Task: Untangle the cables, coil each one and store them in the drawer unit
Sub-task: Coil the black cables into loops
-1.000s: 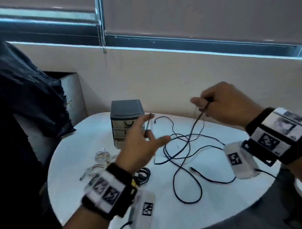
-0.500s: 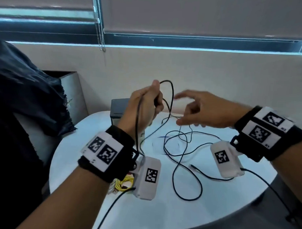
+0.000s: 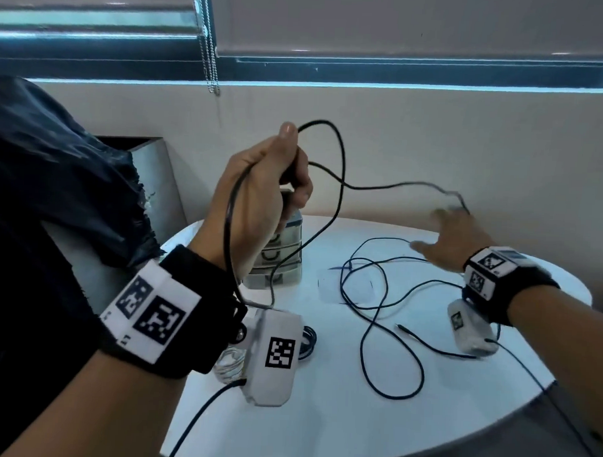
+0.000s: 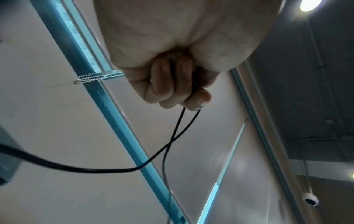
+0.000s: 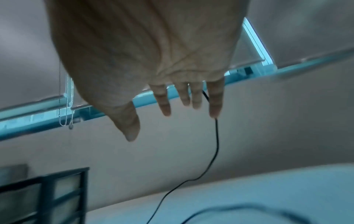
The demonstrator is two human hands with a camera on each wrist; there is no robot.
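Black cable (image 3: 339, 181) pinched in raised left hand (image 3: 260, 199) above the drawer unit (image 3: 285, 262), right hand (image 3: 450, 240) spread flat – cable draped across its fingers (image 5: 215, 103), nothing gripped

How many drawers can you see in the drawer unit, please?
3, stacked in the drawer unit: top drawer, middle drawer, bottom drawer. The left hand covers part of the unit, so more may be hidden.

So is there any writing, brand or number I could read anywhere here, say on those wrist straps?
No readable text anywhere.
Left wristband and right wristband: black-and-white square code patterns only, no letters.
White camera box: same kind of pattern.
Drawer unit: no label visible.
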